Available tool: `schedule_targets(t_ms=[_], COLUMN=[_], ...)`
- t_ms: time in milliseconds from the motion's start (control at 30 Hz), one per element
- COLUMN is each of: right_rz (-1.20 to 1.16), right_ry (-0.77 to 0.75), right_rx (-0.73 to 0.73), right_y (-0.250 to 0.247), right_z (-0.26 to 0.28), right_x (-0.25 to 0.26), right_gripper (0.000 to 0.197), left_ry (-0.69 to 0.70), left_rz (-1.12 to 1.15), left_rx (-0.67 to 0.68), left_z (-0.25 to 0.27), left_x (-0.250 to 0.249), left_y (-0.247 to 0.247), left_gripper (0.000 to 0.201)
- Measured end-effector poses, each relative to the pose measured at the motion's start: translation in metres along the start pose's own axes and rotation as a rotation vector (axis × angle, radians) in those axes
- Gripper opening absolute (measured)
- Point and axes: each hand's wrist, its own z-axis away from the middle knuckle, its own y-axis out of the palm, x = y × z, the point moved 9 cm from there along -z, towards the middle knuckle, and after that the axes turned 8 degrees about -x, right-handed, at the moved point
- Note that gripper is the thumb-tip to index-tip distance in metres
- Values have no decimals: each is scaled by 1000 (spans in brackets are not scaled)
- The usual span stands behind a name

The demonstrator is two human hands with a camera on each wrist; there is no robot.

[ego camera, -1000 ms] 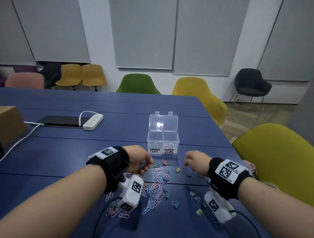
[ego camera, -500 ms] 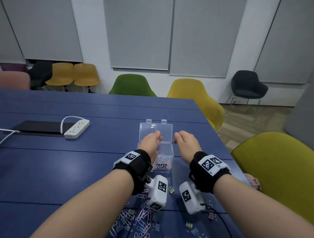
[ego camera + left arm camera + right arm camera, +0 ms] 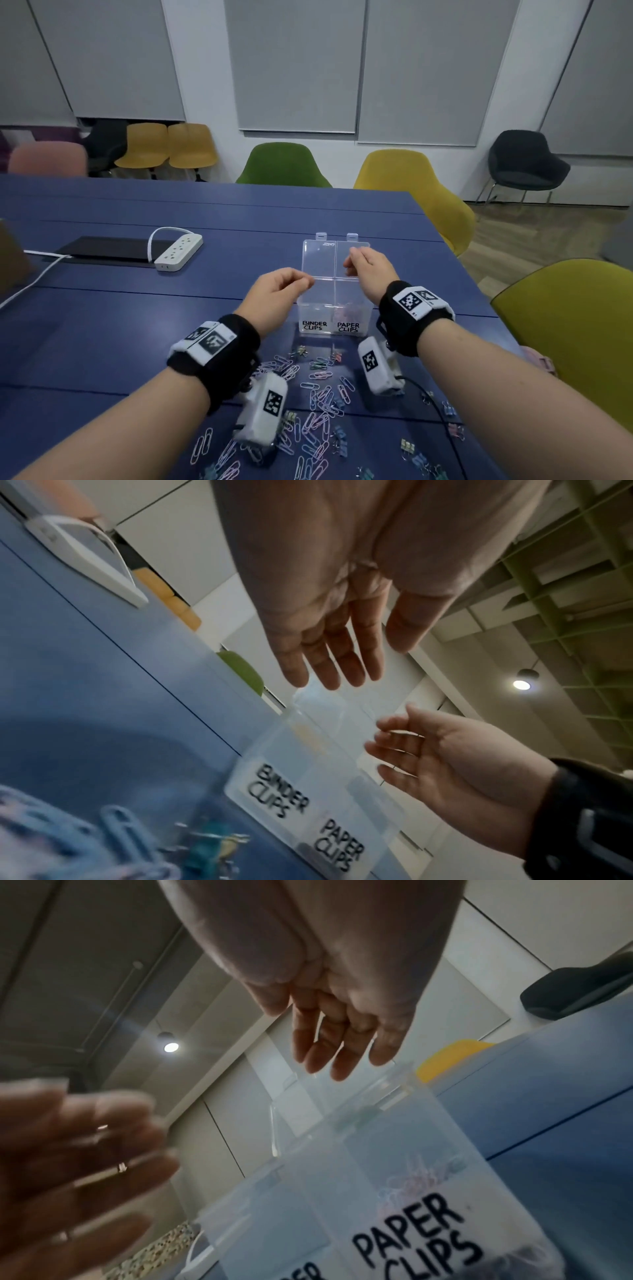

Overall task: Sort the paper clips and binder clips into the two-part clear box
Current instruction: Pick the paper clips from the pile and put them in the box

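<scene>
The two-part clear box [image 3: 317, 310] stands on the blue table with both lids up at the back; its left part reads BINDER CLIPS, its right part PAPER CLIPS. Pink paper clips [image 3: 350, 312] lie in the right part, and the left part looks empty. My left hand [image 3: 303, 282] hovers at the box's left rim, fingers relaxed and holding nothing [image 3: 335, 669]. My right hand [image 3: 352, 265] hangs above the right part near its lid, fingers loose and empty [image 3: 339, 1058]. Loose paper clips [image 3: 320, 394] and small binder clips [image 3: 407, 445] are scattered in front of the box.
A white power strip [image 3: 178, 251] and a flat black slab [image 3: 102, 248] lie at the far left. The table's right edge runs close past the box, with an olive chair [image 3: 565, 325] beyond it. Green and yellow chairs stand behind the far edge.
Both hands rose from the clip pile to the box. The left hand, which held a pink clip over the right part, has since swung left and is empty. The right hand moved over the right part.
</scene>
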Motion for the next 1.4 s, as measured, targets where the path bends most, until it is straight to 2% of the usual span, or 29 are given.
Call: schedule_targets(t_ms=[100,167,267,367,500,600,667,833,967,1167,1300,1400], right_rz=[38,127,261,359,562,721,808,952,1004,1087,1040,858], right_ry=[-35,-103,-217,-365,-525,-563,-598,-709,-708,-569,-460,-358], right_rx=[-41,-7,146,346,642,810,871,867,835,826,800,703], right_y=[-17,-23,-20,-6,26,53,66,80,85,83,80,69], right_z=[18,36,78,129,196,231,245,257,257,251,244,233], right_x=[7,16,33,52,58,43,36,37,39,34,29,33], right_gripper=[30,22,14,8,22,35,42,36,26,21,21,20], left_ry=[23,-1,-19,9,100,167,213,241,225,161,265,199], left_rz=[-134,-220,-364,-558,-816,-959,-1006,-1081,-1074,-1192,-1320,-1179], left_rx=[65,124,262,410,608,669,690,640,586,546,529,455], left_z=[18,33,62,98,145,167,173,168,162,160,164,158], left_x=[10,20,28,30,34,43,48,55,52,51,49,47], left_y=[-25,-39,-53,-54,-42,-32,-23,-14,-9,-2,4,-6], left_gripper=[12,11,6,12,20,35,39,26,16,20,24,24])
